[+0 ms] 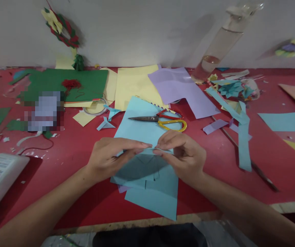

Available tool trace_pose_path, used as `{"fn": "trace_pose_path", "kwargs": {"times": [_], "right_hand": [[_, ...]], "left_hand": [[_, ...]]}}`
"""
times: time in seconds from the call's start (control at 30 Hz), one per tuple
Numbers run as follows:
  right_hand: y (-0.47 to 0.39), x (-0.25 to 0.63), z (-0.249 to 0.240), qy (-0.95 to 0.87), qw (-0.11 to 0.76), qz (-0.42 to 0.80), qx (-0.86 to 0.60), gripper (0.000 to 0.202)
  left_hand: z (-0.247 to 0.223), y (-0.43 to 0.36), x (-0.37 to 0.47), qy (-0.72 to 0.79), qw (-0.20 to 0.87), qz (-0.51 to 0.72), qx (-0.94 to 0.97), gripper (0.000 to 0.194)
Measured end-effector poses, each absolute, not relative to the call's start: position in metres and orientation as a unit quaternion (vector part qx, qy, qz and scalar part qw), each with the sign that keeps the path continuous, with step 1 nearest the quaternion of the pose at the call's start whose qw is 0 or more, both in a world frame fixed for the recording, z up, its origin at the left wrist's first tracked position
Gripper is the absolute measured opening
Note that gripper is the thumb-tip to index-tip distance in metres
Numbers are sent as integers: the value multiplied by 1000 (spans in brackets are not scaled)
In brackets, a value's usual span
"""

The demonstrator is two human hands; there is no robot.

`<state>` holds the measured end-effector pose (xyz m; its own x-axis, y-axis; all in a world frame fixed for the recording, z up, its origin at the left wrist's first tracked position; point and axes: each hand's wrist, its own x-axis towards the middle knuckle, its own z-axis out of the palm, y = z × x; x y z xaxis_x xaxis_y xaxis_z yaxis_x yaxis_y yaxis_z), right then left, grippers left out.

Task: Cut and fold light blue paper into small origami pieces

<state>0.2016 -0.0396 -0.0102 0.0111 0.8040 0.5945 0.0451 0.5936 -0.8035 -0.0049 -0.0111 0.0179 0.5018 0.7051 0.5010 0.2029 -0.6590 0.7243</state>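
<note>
Thin light-blue folded paper piece [149, 150] sits between your two hands, raised over the sheets in front of you, its long axis running left to right across your view and nearly level. You see it almost edge-on, one end pointing toward your left hand [111, 154] and the other running back into your right hand [185, 151]. Each of your hands is pinched on it, thumb below and fingers above, and your fingertips nearly meet at its middle; you cannot tell how many layers it has. Beneath your hands lie overlapping light-blue paper sheets [160, 200], partly in shadow, on the red tabletop [85, 209]. Just beyond your hands, a pair of scissors with one red and one yellow handle [159, 119] rests on the blue paper, its dark blades together and pointing left. To the left of the scissors you have two small light-blue folded paper shapes with pointed arms [106, 124], and farther back a pale yellow paper sheet [133, 84] lies beside a lilac paper sheet [179, 85]. To your right, long light-blue paper strips [244, 144] lie crossed in a loose heap.
</note>
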Motion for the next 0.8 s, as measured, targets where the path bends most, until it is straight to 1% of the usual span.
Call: {"fn": "trace_pose_path", "kwargs": {"times": [0.1, 0.2, 0.27, 0.33, 0.37, 0.43, 0.5, 0.6, 0.67, 0.73, 0.8], "right_hand": [[-41, 201, -9, -602, 607, 323, -406, 13], [-41, 200, -7, -573, 592, 328, -461, 14], [-40, 199, -5, -556, 589, 332, -483, 16], [-39, 197, -4, -544, 587, 339, -495, 18], [-39, 197, -3, -539, 586, 342, -499, 18], [-38, 196, -3, -535, 584, 345, -504, 20], [-37, 196, -3, -532, 583, 346, -508, 21], [-36, 196, -3, -517, 581, 353, -520, 21], [-35, 197, -3, -497, 582, 363, -532, 23], [-34, 198, -3, -473, 587, 376, -540, 24], [-33, 199, -2, -457, 595, 384, -539, 25]], "left_hand": [[15, -13, -4, 369, 343, 410, 760, 13], [12, -13, -3, 402, 367, 418, 727, 20], [11, -13, -3, 393, 372, 435, 720, 23], [10, -12, -2, 357, 378, 447, 728, 18], [9, -11, -1, 335, 383, 447, 736, 16], [9, -10, 0, 310, 400, 434, 746, 18], [9, -10, 1, 322, 417, 427, 735, 19], [7, -13, 2, 362, 425, 456, 693, 34], [5, -14, 2, 371, 421, 477, 677, 39], [4, -15, 1, 360, 418, 468, 690, 35], [5, -15, 2, 348, 407, 427, 729, 30]]}}
